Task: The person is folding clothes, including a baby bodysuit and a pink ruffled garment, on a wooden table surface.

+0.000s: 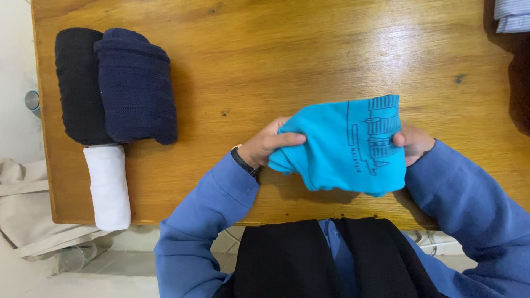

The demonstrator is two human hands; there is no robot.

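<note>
A turquoise folded T-shirt (342,146) with a dark line drawing printed on it lies partly rolled near the front edge of the wooden table (276,49). My left hand (268,143) grips its left end, thumb on top of the cloth. My right hand (413,142) holds the right end, mostly tucked behind the fabric. Both arms wear blue sleeves, and a dark watch band sits on my left wrist.
At the table's left stand three rolled garments: a black roll (77,83), a navy roll (138,85) and a white roll (107,187) overhanging the front edge. Striped cloth (510,14) shows at the top right corner. A beige bag (27,204) lies on the floor at left.
</note>
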